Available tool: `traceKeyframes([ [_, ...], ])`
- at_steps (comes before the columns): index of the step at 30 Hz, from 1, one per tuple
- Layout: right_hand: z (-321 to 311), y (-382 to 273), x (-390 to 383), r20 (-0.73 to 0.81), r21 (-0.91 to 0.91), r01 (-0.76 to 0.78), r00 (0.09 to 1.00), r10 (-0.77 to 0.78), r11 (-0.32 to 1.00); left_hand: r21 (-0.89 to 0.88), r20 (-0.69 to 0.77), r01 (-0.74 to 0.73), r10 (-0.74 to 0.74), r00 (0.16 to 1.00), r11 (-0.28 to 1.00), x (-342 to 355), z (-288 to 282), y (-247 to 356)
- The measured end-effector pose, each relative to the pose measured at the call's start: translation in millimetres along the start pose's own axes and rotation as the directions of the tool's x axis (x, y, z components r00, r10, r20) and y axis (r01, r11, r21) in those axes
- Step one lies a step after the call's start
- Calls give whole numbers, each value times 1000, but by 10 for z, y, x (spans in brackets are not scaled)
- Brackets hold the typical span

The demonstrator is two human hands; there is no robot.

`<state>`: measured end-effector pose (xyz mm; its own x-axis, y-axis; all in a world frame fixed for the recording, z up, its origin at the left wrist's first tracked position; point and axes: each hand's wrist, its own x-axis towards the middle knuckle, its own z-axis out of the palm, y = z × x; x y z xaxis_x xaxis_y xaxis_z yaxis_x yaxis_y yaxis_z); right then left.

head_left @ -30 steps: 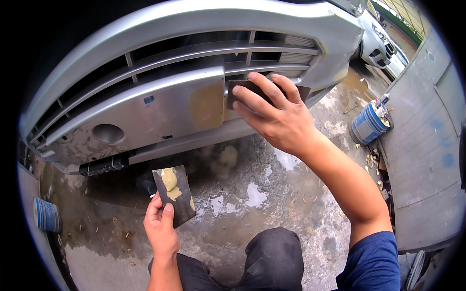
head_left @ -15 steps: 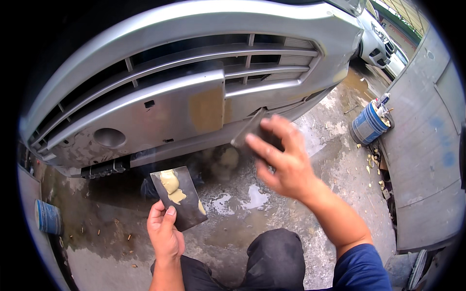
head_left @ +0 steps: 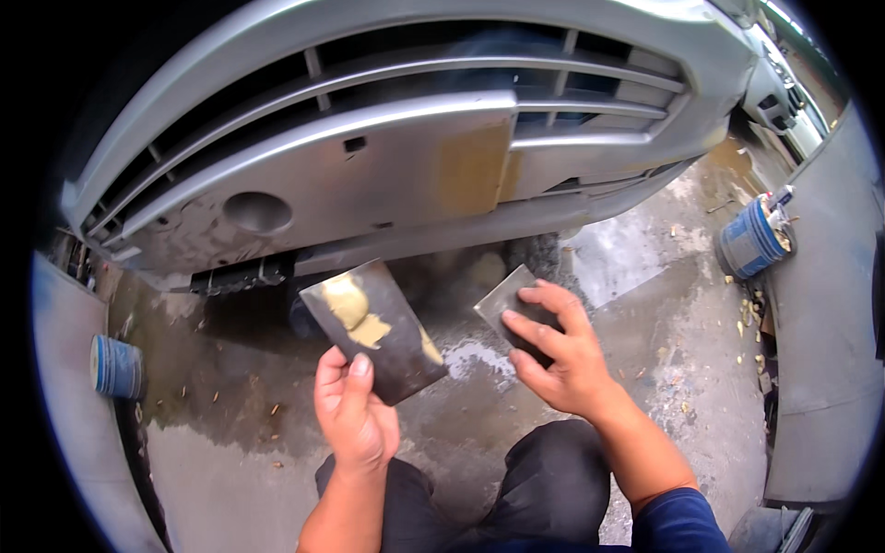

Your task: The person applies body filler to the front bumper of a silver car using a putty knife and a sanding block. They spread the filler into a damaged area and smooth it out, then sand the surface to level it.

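Note:
My left hand [head_left: 355, 410] grips a dark flat mixing plate [head_left: 398, 323] by its near edge, thumb on top. A lump of yellowish body filler [head_left: 344, 300] lies on that plate, with a thinner smear beside it and a streak along the right edge. In my right hand [head_left: 567, 355] is a thin grey rectangular spreader [head_left: 507, 293], pinched with the fingers spread over its face. The two tools are apart. Beyond them stands a silver car bumper [head_left: 341, 189] with a grille, a round recess and a yellow-brown filler patch [head_left: 468, 175].
A blue bucket [head_left: 754, 240] holding tubes stands at the right by a grey panel [head_left: 825, 304]. Another blue bucket [head_left: 117, 367] is at the left. The concrete floor [head_left: 230, 488] is wet in parts, with scattered scraps. A white car [head_left: 779, 92] is at the far right.
My right hand has drawn the spreader back from near the bumper's lower edge, down toward the plate. The plate sits further right and higher in view. The whole view has shifted.

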<state>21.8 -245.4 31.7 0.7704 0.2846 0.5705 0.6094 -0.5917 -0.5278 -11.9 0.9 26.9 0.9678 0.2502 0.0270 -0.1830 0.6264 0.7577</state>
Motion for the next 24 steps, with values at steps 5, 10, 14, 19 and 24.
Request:
traceKeyframes([
  [5, 65, -291, 91, 94, -135, 144, 987, -132, 980, 98, 16, -37, 36, 999, 994, -24, -28, -12],
  [10, 153, -335, 100, 144, -145, 157, 980, -136, 977, 143, 35, -76, 72, 997, 987, -25, 15, -65],
  [14, 138, -168, 14, 160, -114, 77, 985, -58, 991, 163, 0, -136, 138, 990, 977, 0, -24, -122],
  [19, 25, 144, 291, -200, -364, -110, 979, 37, 925, 280, -3, -155, 162, 987, 948, 48, -63, -64],
  [24, 35, 278, 684, -340, -500, -131, 939, -55, 856, 294, -5, -83, 89, 996, 952, 58, -104, -114],
])
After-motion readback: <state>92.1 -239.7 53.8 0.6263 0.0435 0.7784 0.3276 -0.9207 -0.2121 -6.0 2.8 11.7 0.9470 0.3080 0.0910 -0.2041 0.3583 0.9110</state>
